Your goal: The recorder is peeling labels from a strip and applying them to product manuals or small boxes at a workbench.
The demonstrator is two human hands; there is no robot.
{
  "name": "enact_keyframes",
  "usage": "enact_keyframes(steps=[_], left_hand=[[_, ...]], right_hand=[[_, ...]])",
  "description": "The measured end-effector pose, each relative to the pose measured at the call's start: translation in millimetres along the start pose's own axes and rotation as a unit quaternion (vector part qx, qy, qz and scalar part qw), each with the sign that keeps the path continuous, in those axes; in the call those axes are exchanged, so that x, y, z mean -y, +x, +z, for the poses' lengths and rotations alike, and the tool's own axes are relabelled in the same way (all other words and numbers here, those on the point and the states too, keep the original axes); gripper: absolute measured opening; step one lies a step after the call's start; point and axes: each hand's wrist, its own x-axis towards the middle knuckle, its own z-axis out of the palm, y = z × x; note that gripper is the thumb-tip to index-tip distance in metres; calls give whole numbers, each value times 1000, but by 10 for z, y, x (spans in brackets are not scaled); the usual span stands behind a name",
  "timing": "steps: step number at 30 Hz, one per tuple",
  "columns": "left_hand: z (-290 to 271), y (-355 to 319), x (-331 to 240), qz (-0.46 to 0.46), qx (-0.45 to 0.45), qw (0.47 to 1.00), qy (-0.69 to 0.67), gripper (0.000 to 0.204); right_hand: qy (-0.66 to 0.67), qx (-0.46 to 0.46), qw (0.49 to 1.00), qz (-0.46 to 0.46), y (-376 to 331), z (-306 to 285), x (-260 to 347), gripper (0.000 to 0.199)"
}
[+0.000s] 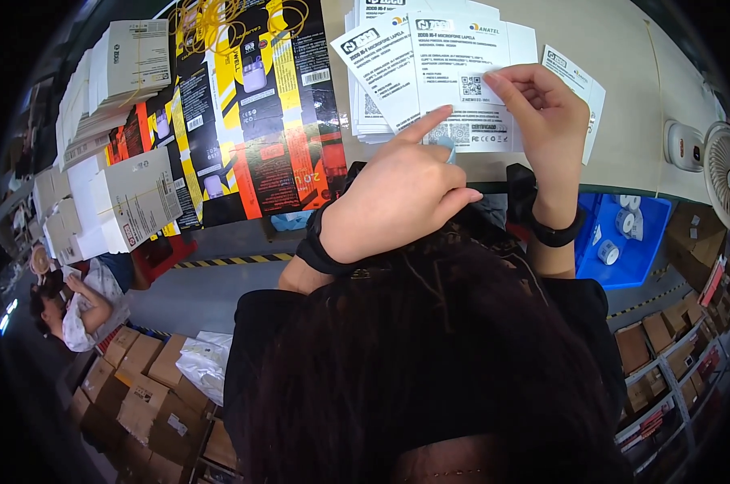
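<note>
Indoors, beige table, cartons, left hand half-curled, grip unclear, right hand pinching label

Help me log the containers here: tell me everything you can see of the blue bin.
The blue bin is bright blue, open-topped and plastic by its look, with smooth walls. It sits toward the picture's right, below the near edge of the table, which hides its far side. White rolls lie loose inside. What it stands on cannot be made out.
</note>
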Motion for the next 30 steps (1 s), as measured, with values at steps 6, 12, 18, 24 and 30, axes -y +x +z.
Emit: enact_keyframes(steps=[6, 12, 18, 24, 30], left_hand=[[-4, 4, -5, 1, 1, 1000, 0, 17], [8, 1, 3, 2, 3, 1000, 1, 17], [-3, 36, -9, -6, 3, 1000, 7, 15], [22, 31, -38, -25, 2, 1000, 15, 15], [51, 47, -54, -28, -12, 999, 15, 16]], right_hand=[[-29, -29, 998, -44, -11, 36, -52, 11], [-105, -14, 993, -44, -31, 48, 14, 16], [-159, 4, 987, -29, 2, 76, -18, 30], [-282, 63, 957, 17, 62, 64, 104, 45], [-305, -131, 921, -206, 82, 59, -174, 61]])
